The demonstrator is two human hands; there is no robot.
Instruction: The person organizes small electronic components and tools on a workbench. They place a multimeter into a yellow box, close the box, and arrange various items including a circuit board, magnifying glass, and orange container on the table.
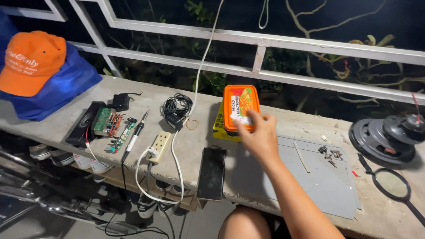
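**Right hand on the orange box**

We see 1 hand at work, the right hand (260,135), stretched out over the concrete ledge (53,119) from the lower edge of the view. Its fingers (242,127) are spread loosely and laid on the near right corner of the orange plastic box (239,106); they touch the lid but we cannot tell whether they have closed around it. Nothing else is in the hand. The left hand is out of sight.

We take the orange plastic box as our landmark. It lies flat with its lid on, stacked on a yellow box (220,128) whose edge peeks out at its left and near sides. Just to the near right of it lies a grey work mat (318,186), carrying a thin white stick (302,157) and a small cluster of screws (332,156). Farther right sits a black speaker driver (385,137), with a magnifying glass (392,183) in front of it. To the near left of the box lies a black rectangular case (211,173). Left of the box we find a coiled black cable (176,108), a white power strip (160,146), a soldering iron (135,137) and 2 circuit boards (108,121). Far to the left rests an orange cap (28,62) on blue cloth (66,86).
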